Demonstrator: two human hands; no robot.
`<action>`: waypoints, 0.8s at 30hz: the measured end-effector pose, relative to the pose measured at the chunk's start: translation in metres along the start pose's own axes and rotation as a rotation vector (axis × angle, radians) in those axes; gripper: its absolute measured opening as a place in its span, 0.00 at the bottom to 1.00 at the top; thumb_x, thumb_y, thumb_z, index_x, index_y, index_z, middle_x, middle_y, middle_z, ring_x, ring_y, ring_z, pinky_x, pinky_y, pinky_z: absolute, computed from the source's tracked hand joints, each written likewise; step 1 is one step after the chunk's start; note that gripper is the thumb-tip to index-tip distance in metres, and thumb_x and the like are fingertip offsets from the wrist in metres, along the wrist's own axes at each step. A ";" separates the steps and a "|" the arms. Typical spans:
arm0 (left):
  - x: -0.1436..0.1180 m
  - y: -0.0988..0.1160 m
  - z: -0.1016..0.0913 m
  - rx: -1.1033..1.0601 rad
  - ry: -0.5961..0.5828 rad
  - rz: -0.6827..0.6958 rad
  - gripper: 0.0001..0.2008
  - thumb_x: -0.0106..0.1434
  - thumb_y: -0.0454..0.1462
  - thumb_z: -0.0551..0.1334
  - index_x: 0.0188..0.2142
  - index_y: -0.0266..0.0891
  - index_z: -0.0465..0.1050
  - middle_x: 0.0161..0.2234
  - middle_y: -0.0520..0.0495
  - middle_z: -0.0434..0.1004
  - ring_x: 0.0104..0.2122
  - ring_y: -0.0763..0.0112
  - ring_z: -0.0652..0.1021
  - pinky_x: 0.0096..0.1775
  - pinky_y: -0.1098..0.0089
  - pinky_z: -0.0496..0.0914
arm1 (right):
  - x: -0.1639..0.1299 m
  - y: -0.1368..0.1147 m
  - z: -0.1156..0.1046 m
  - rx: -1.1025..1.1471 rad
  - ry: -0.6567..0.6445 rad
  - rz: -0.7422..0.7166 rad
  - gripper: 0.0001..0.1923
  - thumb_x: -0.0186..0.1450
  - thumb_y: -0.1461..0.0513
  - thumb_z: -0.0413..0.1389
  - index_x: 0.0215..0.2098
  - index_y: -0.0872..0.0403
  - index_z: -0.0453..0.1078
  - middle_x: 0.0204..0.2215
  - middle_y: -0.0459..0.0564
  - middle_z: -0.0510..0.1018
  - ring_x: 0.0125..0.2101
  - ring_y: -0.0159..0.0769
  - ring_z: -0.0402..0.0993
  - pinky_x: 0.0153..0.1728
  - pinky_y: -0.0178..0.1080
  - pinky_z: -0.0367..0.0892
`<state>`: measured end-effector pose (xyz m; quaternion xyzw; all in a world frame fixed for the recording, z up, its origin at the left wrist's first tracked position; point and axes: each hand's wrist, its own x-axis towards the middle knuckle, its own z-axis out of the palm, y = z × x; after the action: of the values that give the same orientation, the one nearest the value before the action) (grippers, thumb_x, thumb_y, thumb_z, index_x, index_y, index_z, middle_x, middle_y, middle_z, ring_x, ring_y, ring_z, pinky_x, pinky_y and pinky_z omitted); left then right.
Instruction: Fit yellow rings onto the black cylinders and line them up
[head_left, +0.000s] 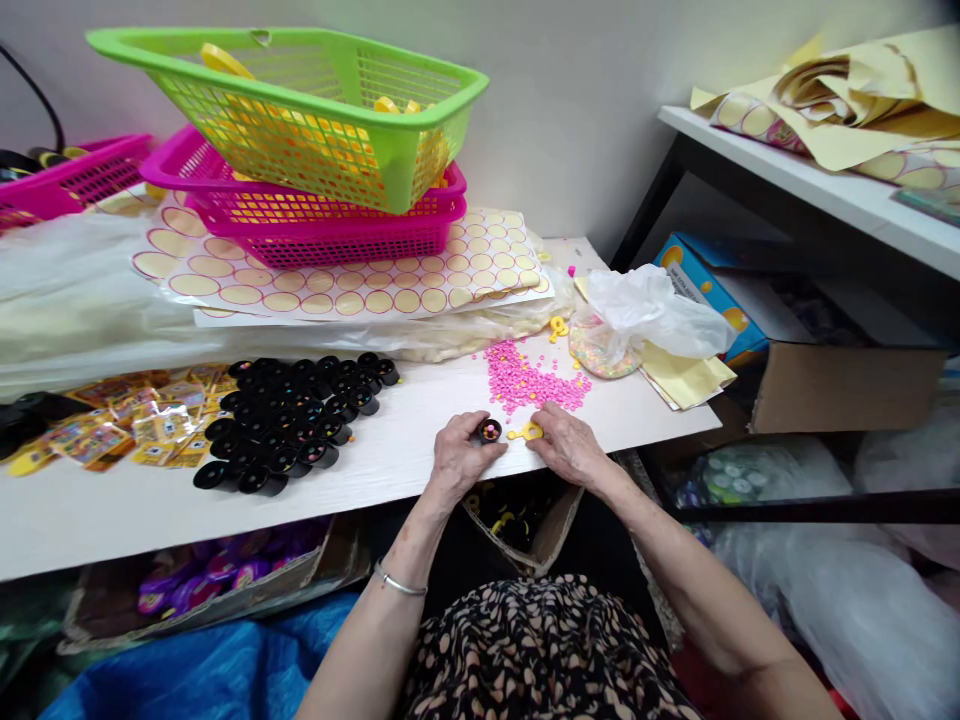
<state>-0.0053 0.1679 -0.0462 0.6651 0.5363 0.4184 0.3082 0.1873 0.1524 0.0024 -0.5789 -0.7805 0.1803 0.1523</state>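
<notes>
My left hand [456,456] is closed around a small black cup [490,431] at the table's front edge. Pink and yellow bits show inside its mouth, which faces up. Just to the right, my right hand [571,446] pinches a small yellow plastic spoon-shaped piece [523,432], its narrow end towards the cup. Beyond both hands lies a loose spread of tiny pink pellets [531,380] with a few yellow ones among them. Many similar black cups [300,412] stand packed together to the left, some with coloured bits inside.
Printed cards [161,415] lie left of the cups. Behind, a green basket [405,150] of yellow parts sits on a pink basket [337,235], over sticker sheets [480,262]. A plastic bag [649,315] is at right. An open carton [551,545] stands below the front edge.
</notes>
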 end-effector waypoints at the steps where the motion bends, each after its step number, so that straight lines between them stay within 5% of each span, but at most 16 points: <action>1: 0.000 0.000 0.000 -0.008 0.002 -0.002 0.21 0.42 0.37 0.70 0.39 0.39 0.73 0.35 0.48 0.75 0.36 0.67 0.74 0.40 0.66 0.69 | 0.001 -0.001 0.000 0.047 0.034 0.013 0.04 0.60 0.62 0.53 0.33 0.54 0.64 0.31 0.47 0.66 0.31 0.33 0.64 0.33 0.35 0.58; 4: 0.000 0.002 -0.001 0.006 -0.019 0.024 0.17 0.43 0.38 0.70 0.35 0.40 0.74 0.32 0.49 0.75 0.34 0.68 0.74 0.38 0.67 0.69 | 0.006 -0.007 -0.002 0.295 0.145 0.029 0.09 0.60 0.58 0.54 0.37 0.54 0.64 0.30 0.45 0.66 0.27 0.30 0.63 0.29 0.34 0.59; 7: 0.000 0.005 -0.003 0.033 -0.021 0.061 0.15 0.44 0.39 0.69 0.33 0.40 0.73 0.33 0.49 0.74 0.35 0.68 0.73 0.39 0.67 0.69 | 0.012 -0.021 0.000 0.465 0.115 -0.024 0.10 0.58 0.58 0.55 0.37 0.54 0.65 0.29 0.44 0.67 0.25 0.28 0.61 0.26 0.32 0.58; 17: -0.007 -0.002 -0.026 -0.466 -0.120 -0.116 0.28 0.41 0.27 0.62 0.45 0.37 0.70 0.48 0.44 0.66 0.38 0.70 0.74 0.43 0.68 0.70 | 0.028 -0.047 0.003 0.232 -0.001 -0.075 0.05 0.57 0.64 0.53 0.33 0.56 0.64 0.28 0.45 0.66 0.28 0.31 0.61 0.28 0.34 0.54; 24: -0.001 0.023 -0.020 -0.572 -0.018 -0.332 0.14 0.49 0.41 0.65 0.34 0.34 0.75 0.31 0.48 0.75 0.29 0.75 0.72 0.33 0.74 0.67 | 0.032 -0.042 0.011 0.294 0.041 -0.114 0.02 0.56 0.65 0.54 0.27 0.56 0.63 0.24 0.43 0.63 0.26 0.30 0.58 0.27 0.33 0.52</action>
<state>-0.0122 0.1605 -0.0173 0.4585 0.4955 0.4902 0.5514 0.1379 0.1713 0.0129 -0.5086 -0.7740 0.2719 0.2613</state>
